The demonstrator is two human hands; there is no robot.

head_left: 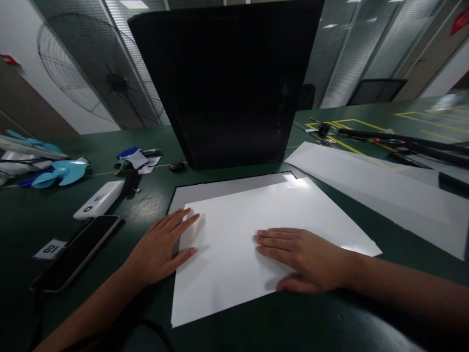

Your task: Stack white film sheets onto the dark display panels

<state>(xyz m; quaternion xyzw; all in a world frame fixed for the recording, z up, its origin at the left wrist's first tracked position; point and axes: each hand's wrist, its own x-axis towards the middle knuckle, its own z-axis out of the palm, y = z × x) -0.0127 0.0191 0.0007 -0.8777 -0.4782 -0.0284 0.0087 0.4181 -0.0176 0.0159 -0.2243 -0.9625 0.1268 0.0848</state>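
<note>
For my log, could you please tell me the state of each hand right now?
Left hand: open, resting at the left edge of the white sheet.
Right hand: open, laid on the same sheet.

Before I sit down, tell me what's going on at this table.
A person has both bare hands on a white sheet on the green table: the left hand reaches over its left edge, the right hand lies right of its middle, thumb at the near edge. The sheet partly covers a dark-edged board. A phone lies to the left; a large black panel stands behind.
</note>
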